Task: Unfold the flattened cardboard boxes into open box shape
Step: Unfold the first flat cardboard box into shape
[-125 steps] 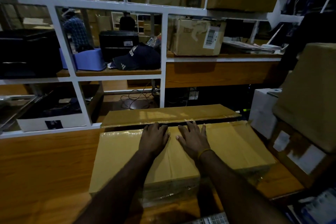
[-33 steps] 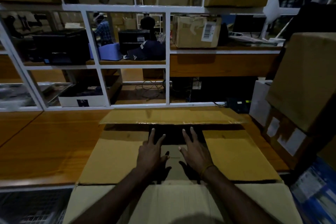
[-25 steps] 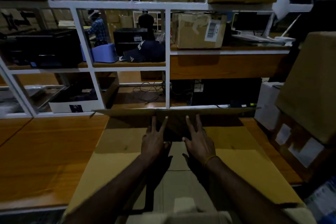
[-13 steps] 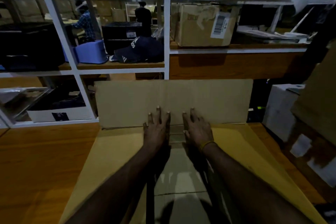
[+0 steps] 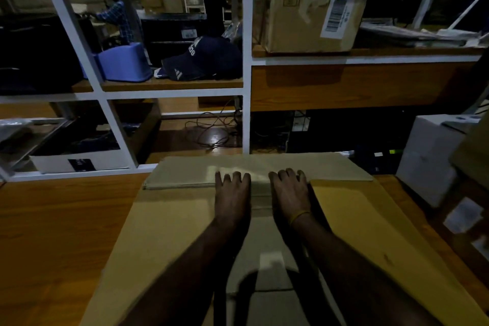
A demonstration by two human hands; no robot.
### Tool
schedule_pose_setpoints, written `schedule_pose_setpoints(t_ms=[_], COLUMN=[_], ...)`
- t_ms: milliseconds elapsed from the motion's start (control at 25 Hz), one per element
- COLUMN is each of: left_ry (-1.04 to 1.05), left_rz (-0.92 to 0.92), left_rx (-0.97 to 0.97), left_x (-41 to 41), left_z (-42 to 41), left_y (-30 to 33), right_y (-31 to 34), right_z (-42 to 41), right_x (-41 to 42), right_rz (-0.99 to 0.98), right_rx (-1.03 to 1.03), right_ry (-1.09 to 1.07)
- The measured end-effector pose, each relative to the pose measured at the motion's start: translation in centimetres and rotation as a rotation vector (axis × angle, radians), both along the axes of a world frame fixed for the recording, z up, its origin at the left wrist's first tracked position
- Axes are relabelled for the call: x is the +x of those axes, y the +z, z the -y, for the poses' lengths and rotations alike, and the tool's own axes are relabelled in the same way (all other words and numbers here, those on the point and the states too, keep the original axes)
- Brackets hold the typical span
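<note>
Currently: left hand (image 5: 232,194) and right hand (image 5: 289,194), fingers straight and together, press far flap of brown cardboard box (image 5: 169,225), centre of wooden surface (image 5: 53,219). Risk: flap at 12 o'clock springs back on release; uneven pressure creases panel.

I'm looking at a dim room past a white shelf frame (image 5: 247,61) that stands at the far edge of the wooden table (image 5: 53,219). Left of its middle post, a dark cap (image 5: 201,61) and blue bin (image 5: 124,63) sit on a shelf; right, a labelled carton (image 5: 304,13). Cables (image 5: 211,130) lie below. Two people stand beyond.
</note>
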State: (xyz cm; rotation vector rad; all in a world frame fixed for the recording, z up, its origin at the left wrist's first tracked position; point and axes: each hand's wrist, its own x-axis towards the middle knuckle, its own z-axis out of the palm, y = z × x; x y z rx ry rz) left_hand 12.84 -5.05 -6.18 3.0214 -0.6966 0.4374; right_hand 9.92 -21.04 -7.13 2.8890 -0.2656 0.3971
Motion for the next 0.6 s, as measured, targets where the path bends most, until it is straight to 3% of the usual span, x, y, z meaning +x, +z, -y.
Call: schedule_pose_setpoints(t_ms=[400,600], left_ry=[-0.033,0.032], left_rz=[-0.032,-0.116], left_rx=[0.074,0.054], left_x=[-0.6,-2.3], left_z=[0.2,-0.1], left_y=[0.7,-0.1], right_y=[0.0,-0.8], right_z=[-0.4,-1.1], right_x=[-1.1,-4.4], right_rz=[-0.04,-0.155], right_rx=[0.039,0.124], right_ry=[-0.036,-0.091])
